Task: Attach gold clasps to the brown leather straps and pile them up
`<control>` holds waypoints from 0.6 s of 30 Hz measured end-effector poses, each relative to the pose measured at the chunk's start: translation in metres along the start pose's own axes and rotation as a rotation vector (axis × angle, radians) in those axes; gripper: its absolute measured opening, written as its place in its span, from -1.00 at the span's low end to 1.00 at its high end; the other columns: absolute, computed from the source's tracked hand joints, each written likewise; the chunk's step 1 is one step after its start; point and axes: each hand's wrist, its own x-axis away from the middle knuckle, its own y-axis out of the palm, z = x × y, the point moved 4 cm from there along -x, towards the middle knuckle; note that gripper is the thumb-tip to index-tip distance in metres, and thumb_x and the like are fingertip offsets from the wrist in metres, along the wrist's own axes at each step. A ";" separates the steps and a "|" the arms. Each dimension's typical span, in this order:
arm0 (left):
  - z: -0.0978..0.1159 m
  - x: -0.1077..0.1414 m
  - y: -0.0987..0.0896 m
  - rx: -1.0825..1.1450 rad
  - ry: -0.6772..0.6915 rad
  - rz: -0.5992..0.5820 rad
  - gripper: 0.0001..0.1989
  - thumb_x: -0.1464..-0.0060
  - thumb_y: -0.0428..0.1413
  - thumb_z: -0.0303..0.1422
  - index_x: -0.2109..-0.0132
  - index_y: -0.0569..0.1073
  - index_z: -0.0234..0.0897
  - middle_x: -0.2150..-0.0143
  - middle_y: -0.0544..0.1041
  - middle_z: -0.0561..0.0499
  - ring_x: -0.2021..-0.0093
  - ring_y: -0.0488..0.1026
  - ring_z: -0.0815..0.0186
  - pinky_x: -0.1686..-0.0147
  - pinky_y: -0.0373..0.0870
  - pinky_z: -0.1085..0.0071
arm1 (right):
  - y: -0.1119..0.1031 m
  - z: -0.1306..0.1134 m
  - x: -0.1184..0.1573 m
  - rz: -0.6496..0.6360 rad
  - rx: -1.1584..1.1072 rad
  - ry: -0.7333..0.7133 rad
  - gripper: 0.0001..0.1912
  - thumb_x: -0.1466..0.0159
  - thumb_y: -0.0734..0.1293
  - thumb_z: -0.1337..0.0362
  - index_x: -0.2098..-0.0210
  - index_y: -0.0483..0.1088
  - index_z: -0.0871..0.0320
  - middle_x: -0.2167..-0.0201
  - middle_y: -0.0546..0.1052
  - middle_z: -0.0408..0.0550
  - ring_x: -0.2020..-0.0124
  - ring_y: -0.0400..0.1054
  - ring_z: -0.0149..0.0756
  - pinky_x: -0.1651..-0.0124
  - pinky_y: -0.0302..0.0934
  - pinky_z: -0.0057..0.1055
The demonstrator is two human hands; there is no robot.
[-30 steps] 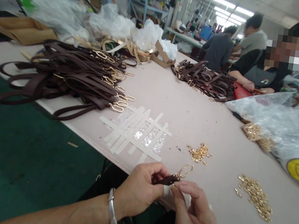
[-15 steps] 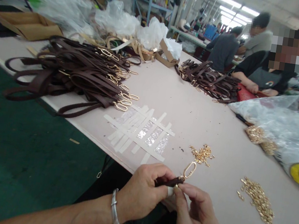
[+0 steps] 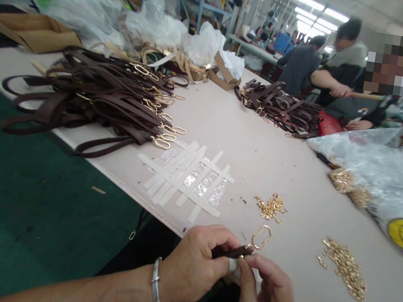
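Note:
My left hand (image 3: 199, 264), with a silver bangle at the wrist and white tape on a finger, grips a dark brown leather strap (image 3: 234, 252) near the table's front edge. An oval gold ring (image 3: 262, 237) is attached at the strap's end and leans over the tabletop. My right hand (image 3: 270, 297) pinches a small gold piece (image 3: 241, 259) against the strap end, just below the ring. Beyond the hands lies a small pile of gold hardware (image 3: 272, 207). A larger pile of gold pieces (image 3: 345, 267) is to the right.
Brown straps with gold rings (image 3: 111, 97) are heaped at the left of the table (image 3: 206, 116), more straps (image 3: 279, 107) at the back. Taped plastic (image 3: 190, 175) lies mid-table. Plastic bags (image 3: 402, 176) sit right. A person (image 3: 367, 102) works across, an arm extended with a hammer-like tool.
Both hands have shifted slightly right and down with the strap, and the ring has tilted. Across the table, a person now holds up a long-handled tool.

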 end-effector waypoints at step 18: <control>-0.001 0.011 0.004 -0.522 0.617 -0.012 -0.85 -0.05 0.04 -0.57 0.28 0.47 -0.31 0.45 0.49 0.02 0.47 0.40 0.35 0.50 0.30 0.50 | 0.005 0.026 0.023 -0.044 -0.171 0.328 -0.58 -0.23 0.43 0.14 -0.03 0.30 0.00 0.32 0.61 -0.04 0.35 0.55 -0.14 0.41 0.49 -0.27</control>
